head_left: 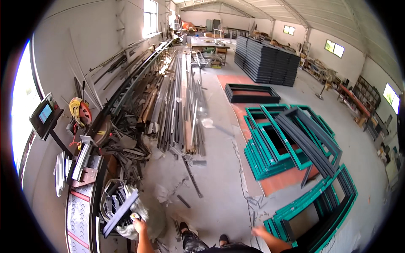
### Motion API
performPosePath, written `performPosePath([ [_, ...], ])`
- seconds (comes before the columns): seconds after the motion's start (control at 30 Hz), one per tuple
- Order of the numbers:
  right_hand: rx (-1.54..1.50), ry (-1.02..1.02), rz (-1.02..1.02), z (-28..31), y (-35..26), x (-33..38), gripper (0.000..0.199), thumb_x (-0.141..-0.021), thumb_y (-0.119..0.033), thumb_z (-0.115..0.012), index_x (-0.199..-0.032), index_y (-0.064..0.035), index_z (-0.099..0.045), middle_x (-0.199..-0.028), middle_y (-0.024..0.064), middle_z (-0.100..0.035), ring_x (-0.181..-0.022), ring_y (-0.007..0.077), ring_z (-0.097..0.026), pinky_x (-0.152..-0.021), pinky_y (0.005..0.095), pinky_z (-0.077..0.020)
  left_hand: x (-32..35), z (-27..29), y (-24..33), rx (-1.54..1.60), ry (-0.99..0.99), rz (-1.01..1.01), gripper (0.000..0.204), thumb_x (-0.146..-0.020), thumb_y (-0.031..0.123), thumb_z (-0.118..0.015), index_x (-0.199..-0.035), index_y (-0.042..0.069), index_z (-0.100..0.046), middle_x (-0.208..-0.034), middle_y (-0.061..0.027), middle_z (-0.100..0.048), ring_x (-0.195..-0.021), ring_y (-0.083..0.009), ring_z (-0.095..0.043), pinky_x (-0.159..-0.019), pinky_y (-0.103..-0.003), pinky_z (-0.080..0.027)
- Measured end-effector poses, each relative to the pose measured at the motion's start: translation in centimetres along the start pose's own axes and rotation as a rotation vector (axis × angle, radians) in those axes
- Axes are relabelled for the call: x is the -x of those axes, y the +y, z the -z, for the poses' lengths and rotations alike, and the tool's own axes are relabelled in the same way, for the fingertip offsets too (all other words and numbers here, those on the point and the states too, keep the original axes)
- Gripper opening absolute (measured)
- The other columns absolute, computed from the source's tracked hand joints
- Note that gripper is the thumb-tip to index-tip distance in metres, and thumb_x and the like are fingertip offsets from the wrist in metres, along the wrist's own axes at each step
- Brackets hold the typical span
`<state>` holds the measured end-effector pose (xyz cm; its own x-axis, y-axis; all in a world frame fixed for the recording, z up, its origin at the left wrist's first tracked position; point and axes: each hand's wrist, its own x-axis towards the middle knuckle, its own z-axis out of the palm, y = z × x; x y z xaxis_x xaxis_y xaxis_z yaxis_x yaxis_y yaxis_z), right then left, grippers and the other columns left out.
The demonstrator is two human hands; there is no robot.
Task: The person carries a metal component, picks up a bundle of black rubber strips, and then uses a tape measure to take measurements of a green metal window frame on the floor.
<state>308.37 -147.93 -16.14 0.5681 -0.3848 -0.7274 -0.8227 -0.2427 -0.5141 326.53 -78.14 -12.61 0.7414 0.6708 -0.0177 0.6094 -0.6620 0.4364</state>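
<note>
My left hand (139,226) is closed at the lower left, on a small round white-and-yellow thing (135,216) whose kind is too small to make out. Just beyond it, a grey metal profile (121,213) lies slanted across a whitish plastic sack (141,206) stuffed with short offcuts. At the lower right my right hand (261,232) is smeared and its fingers do not show clearly. It is nearest to a stack of green and dark grey window frames (276,217), apparently in front of their left corner.
Left stands a saw (80,111) with a control screen (45,114) and a roller conveyor (79,215). Long profiles (181,105) and scraps cover the floor beyond. Green frames (265,162) lie on a reddish sheet (274,183); dark frames (265,61) are piled behind.
</note>
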Motion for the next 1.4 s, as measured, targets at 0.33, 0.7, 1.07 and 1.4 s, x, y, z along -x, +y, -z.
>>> performPosePath([
  [0.33, 0.407, -0.150, 0.047, -5.1, -8.6, 14.8, 0.035, -0.086, -0.032, -0.053, -0.076, -0.0011, -0.066, -0.068, 0.0119, -0.065, -0.058, 0.0225, -0.061, -0.055, 0.0362, -0.0478, -11.5, -4.3, -0.1, -0.280, -0.288, 0.001, 0.033, -0.085, 0.032, -0.059, -0.103, 0.005, -0.057, -0.107, -0.0142, -0.056, -0.104, -0.0301, -0.055, -0.086, -0.041, -0.046],
  [0.7, 0.144, -0.174, 0.176, -16.0, -25.5, 15.0, 0.020, -0.085, -0.020, -0.060, -0.087, -0.0018, -0.068, -0.067, 0.0047, -0.063, -0.057, 0.0131, -0.057, -0.053, 0.0304, -0.0459, -11.2, -9.2, -4.2, -0.380, -0.047, 0.155, 0.041, -0.074, 0.038, -0.072, -0.094, 0.005, -0.059, -0.097, -0.0106, -0.060, -0.084, -0.0271, -0.061, -0.074, -0.037, -0.050],
  [1.07, 0.312, -0.007, 0.365, -17.7, -21.0, 14.7, 0.012, -0.076, -0.017, -0.058, -0.076, -0.0097, -0.067, -0.059, 0.0071, -0.060, -0.049, 0.0186, -0.054, -0.048, 0.0331, -0.0449, -7.6, -4.6, -5.5, -0.225, -0.180, -0.170, 0.066, -0.074, 0.049, -0.069, -0.121, 0.007, -0.052, -0.094, -0.0176, -0.060, -0.083, -0.0343, -0.060, -0.069, -0.045, -0.051],
  [1.4, 0.173, -0.268, -0.004, -17.5, -15.8, 10.4, 0.028, -0.085, -0.029, -0.063, -0.094, -0.0028, -0.068, -0.085, 0.0073, -0.069, -0.073, 0.0138, -0.066, -0.065, 0.0262, -0.0528, -8.2, 3.2, -1.1, -0.211, -0.498, -0.204, 0.060, -0.078, 0.024, -0.065, -0.133, 0.008, -0.046, -0.111, -0.0235, -0.057, -0.101, -0.0381, -0.057, -0.086, -0.044, -0.047],
])
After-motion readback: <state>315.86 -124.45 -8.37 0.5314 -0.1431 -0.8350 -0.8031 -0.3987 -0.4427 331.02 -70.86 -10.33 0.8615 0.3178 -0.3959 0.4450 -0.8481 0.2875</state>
